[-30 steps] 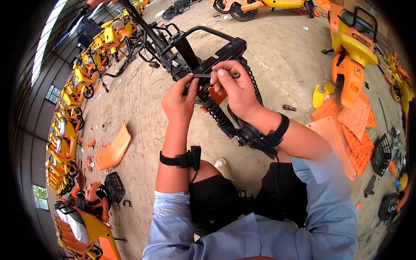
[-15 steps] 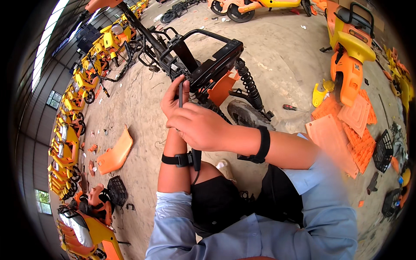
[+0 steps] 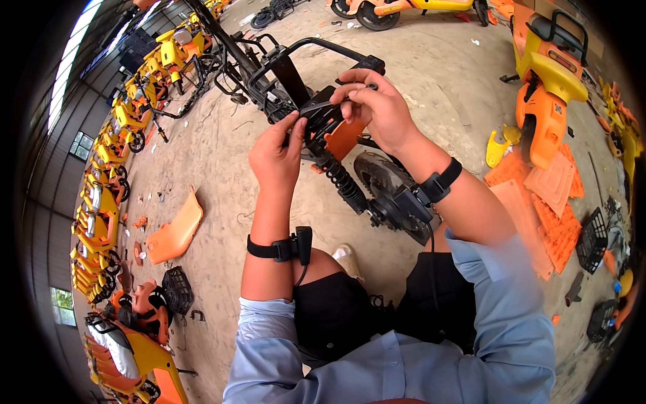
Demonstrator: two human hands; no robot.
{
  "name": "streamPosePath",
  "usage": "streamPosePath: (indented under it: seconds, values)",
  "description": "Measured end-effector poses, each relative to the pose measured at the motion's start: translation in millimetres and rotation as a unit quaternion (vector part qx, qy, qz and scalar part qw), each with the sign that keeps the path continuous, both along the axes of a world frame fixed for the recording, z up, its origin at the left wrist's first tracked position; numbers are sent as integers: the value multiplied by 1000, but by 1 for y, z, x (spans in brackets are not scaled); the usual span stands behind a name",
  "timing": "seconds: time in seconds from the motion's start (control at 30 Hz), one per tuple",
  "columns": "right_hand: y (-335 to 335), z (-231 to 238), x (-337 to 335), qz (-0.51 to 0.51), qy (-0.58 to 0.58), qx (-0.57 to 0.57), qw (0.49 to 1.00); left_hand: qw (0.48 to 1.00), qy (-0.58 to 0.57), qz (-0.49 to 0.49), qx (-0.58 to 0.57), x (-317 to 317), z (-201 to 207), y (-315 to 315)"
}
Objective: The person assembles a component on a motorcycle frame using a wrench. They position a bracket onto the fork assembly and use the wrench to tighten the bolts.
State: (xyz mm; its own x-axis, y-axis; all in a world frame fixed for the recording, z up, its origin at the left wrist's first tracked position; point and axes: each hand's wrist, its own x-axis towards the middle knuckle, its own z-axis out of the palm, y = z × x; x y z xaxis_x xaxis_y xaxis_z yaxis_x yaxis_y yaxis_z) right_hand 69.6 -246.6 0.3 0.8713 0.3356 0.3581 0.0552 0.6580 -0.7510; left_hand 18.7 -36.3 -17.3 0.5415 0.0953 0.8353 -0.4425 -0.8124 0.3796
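A slim dark rod [image 3: 319,106] slants between my two hands, its exact kind not clear. My left hand [image 3: 276,153] pinches its lower end between thumb and fingers. At the upper end the fingers of my right hand [image 3: 382,111] close round it, with a dark tip showing by the knuckles. Just beyond is the stripped scooter frame [image 3: 326,42], black with a rear rack. A coil shock absorber [image 3: 342,180] and the dusty rear wheel [image 3: 397,202] sit below my right forearm. An orange panel [image 3: 346,137] hangs behind my right hand.
Orange body panels [image 3: 538,195] are piled at the right near a yellow-orange scooter [image 3: 545,87]. A curved orange panel [image 3: 176,229] lies on the concrete to the left. Rows of yellow scooters [image 3: 97,222] line the left wall. Black baskets [image 3: 178,289] lie about.
My right hand has moved from over my left wrist up and right to the rod's other end. The rod has swung from upright to a slant. More of the shock absorber and wheel now shows.
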Motion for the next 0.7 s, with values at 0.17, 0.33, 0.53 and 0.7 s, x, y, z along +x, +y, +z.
streamPosePath:
  seconds: [0.17,0.33,0.53,0.7]
  values:
    - [12,-15,4,43,94,105,989,1000,-4,18,12,-3,4,-5]
    - [23,-6,-13,33,20,14,999,1000,9,25,-11,-4,2,-7]
    - [22,10,-2,-29,-26,-87,995,999,25,38,-13,-8,5,-9]
    - [23,13,9,-25,12,-81,996,998,26,53,8,-8,5,-10]
